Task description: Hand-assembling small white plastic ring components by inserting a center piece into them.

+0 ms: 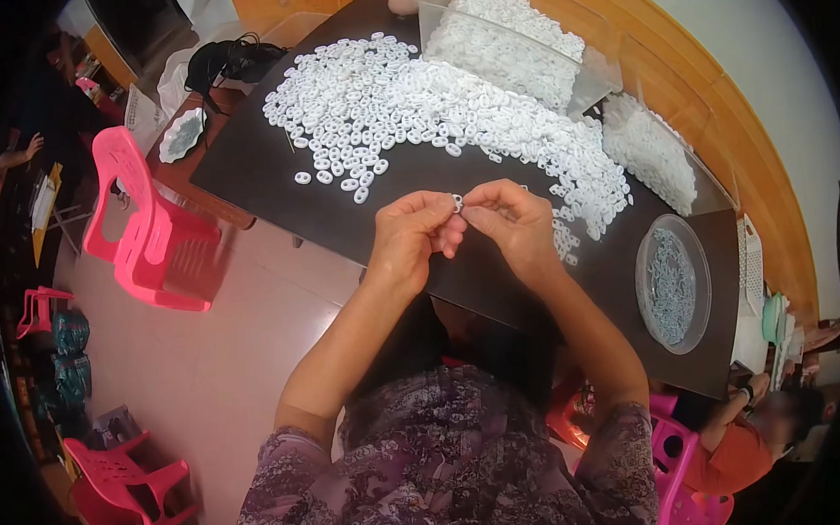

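Note:
My left hand (410,235) and my right hand (516,222) meet above the near edge of the dark table (259,166). Their fingertips pinch one small white plastic ring piece (457,203) between them. Beyond my hands, a wide heap of the same white pieces (433,105) is spread over the tabletop. A few loose ones lie near its left fringe, closest to my left hand.
Two clear plastic bins (514,46) of white pieces stand at the far side. A round clear dish (672,283) with small grey parts sits at the right. Pink plastic chairs (151,235) stand on the left floor. Another person in orange (741,436) sits at the lower right.

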`<action>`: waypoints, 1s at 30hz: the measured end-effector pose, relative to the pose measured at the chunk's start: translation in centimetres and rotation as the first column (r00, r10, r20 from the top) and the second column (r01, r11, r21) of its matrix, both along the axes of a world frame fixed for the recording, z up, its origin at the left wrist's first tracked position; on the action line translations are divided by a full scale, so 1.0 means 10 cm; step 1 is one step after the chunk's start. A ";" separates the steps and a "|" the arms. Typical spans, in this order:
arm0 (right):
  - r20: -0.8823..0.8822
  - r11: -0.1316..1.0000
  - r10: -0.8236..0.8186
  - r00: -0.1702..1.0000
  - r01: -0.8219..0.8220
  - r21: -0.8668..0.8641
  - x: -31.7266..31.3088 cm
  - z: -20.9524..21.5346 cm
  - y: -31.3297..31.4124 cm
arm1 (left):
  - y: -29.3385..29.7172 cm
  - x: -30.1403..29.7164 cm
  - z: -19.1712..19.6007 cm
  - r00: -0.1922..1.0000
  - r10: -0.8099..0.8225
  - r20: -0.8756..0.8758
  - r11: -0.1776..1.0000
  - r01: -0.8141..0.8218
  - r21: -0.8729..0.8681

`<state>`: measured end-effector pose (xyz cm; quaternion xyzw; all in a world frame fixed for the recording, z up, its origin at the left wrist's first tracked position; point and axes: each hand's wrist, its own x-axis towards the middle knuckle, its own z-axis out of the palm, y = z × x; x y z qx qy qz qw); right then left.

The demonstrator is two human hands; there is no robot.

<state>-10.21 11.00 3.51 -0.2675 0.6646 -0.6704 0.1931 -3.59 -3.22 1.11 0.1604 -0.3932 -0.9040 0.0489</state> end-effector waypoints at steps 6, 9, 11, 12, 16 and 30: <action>-0.111 0.995 -0.034 0.993 0.044 0.088 0.00 -0.01 -0.05 | 0.06 0.05 0.06 0.993 0.109 -0.054 0.990 -0.113 -0.080; -0.250 0.993 -0.046 0.967 0.071 0.092 0.04 -0.01 -0.09 | 0.07 0.06 0.04 0.990 0.122 -0.076 0.981 -0.132 -0.143; -0.434 0.990 -0.035 0.900 0.089 0.105 0.05 0.01 -0.10 | 0.08 0.08 0.03 0.988 0.122 -0.096 0.975 -0.137 -0.176; -0.440 0.990 -0.035 0.897 0.090 0.105 0.04 0.03 -0.09 | 0.09 0.09 0.03 0.986 0.122 -0.110 0.967 -0.143 -0.209; -0.480 0.962 0.005 0.877 0.126 0.241 -0.11 0.03 -0.06 | 0.07 0.13 0.03 0.990 0.116 -0.079 0.960 -0.132 -0.248; -0.949 0.848 0.249 0.192 0.431 0.309 -0.80 -0.31 -0.36 | 0.06 0.14 -0.12 0.986 0.119 -0.113 0.944 -0.148 -0.296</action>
